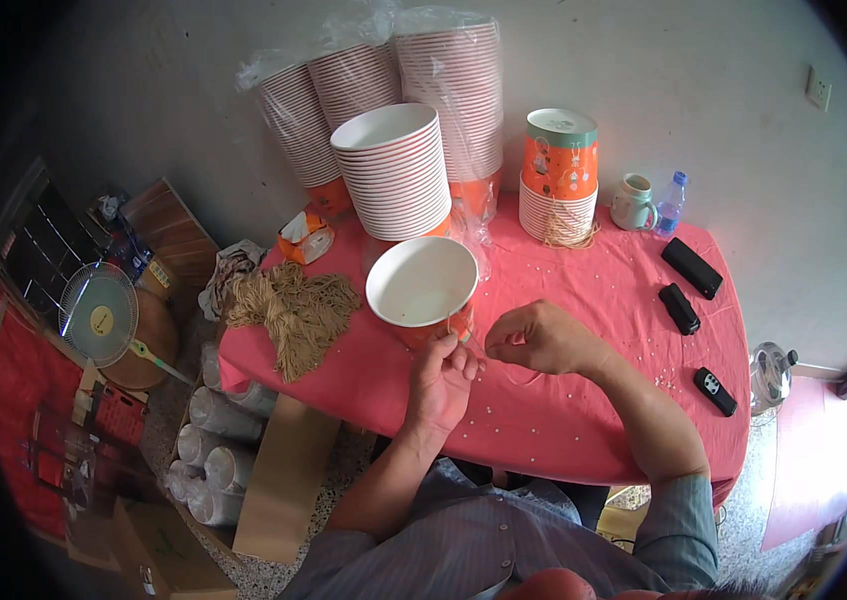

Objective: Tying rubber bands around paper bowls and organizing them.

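An open paper bucket [421, 285], white inside and orange outside, stands on the pink tablecloth [583, 300] just in front of me. My left hand [440, 378] is at its near wall, fingers pinched together against the side. My right hand [541, 337] hovers just to the right of the bucket, fingers curled as if pinching something thin; a faint string seems to run below it, but I cannot tell for sure. A bundle of tan twine pieces [290, 308] lies to the left of the bucket.
Tall stacks of paper buckets [395, 170] lean at the wall behind, some in plastic. An orange lidded bucket [560, 155], a mug [632, 201], a water bottle [671, 203] and three black devices [691, 267] sit at the right. A fan [98, 314] and cup sleeves [218, 415] are on the floor at the left.
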